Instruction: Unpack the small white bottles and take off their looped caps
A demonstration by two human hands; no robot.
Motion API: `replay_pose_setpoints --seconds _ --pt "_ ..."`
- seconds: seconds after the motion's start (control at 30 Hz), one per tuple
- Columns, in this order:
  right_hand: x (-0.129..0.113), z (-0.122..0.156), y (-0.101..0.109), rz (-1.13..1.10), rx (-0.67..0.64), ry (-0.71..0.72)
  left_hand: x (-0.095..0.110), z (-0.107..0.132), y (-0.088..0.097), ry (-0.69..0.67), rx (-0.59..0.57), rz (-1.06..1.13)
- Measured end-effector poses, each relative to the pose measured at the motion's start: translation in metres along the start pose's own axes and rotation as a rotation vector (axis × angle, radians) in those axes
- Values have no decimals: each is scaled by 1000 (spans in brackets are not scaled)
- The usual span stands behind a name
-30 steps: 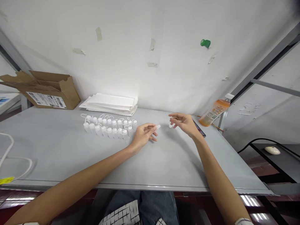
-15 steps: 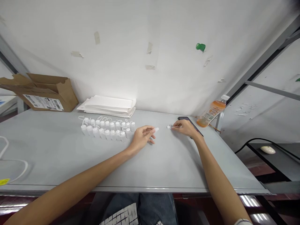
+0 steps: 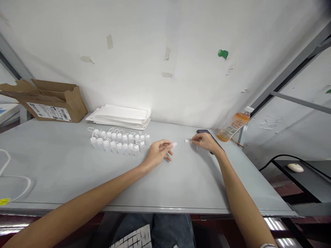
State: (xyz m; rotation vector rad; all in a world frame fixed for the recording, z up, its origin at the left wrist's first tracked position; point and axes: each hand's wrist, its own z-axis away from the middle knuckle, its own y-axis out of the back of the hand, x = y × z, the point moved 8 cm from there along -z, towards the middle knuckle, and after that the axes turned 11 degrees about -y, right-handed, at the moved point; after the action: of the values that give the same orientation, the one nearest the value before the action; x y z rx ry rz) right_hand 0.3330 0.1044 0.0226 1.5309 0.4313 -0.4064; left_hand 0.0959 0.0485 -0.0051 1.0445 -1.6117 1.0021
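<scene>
My left hand [image 3: 158,152] rests near the table's middle, its fingers closed around a small white plastic dropper bottle [image 3: 173,145], whose tip sticks out past the fingertips. To the hand's left stand two tight rows of similar white bottles [image 3: 119,141] with thin looped tethers. My right hand [image 3: 204,142] pinches a thin white tether [image 3: 194,143] joined to a tiny white cap [image 3: 186,140], which sits just beyond the fingertips. The gap between my hands is small.
A cardboard box [image 3: 49,103] and a stack of white paper sheets [image 3: 121,117] stand at the back of the grey table [image 3: 64,172]. A dark phone [image 3: 204,131] and an orange-labelled drink bottle [image 3: 234,124] lie back right.
My right hand has dropped lower, closer to the tabletop, with its fingertips beside the tiny cap. My left hand has barely moved, and the view has tilted slightly.
</scene>
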Motion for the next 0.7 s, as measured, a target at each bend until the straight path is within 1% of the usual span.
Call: replay_pose_setpoints --seconds 0.2,0.33,0.4,0.47,0.53,0.57,0.6,0.63,0.7 --pt "-2 0 -2 4 26 23 5 1 -2 5 -9 -4" --pt "-7 4 4 23 79 3 5 2 -1 3 -7 3" --pt "-11 7 13 37 139 -7 2 1 -1 7 -18 1" --pt "-18 12 24 27 238 -12 1 1 -1 7 -28 -10" --pt "-29 18 34 -45 316 5 0 1 -1 6 -35 -34" --pt "-36 22 35 -108 327 20 1 1 -1 -2 -29 -46" --pt "-45 25 34 -182 303 39 4 1 -1 -17 -18 -58" --pt "-55 28 30 -257 253 55 7 1 0 -39 -4 -70" --pt "-76 35 14 -371 92 81 15 3 0 -96 22 -108"
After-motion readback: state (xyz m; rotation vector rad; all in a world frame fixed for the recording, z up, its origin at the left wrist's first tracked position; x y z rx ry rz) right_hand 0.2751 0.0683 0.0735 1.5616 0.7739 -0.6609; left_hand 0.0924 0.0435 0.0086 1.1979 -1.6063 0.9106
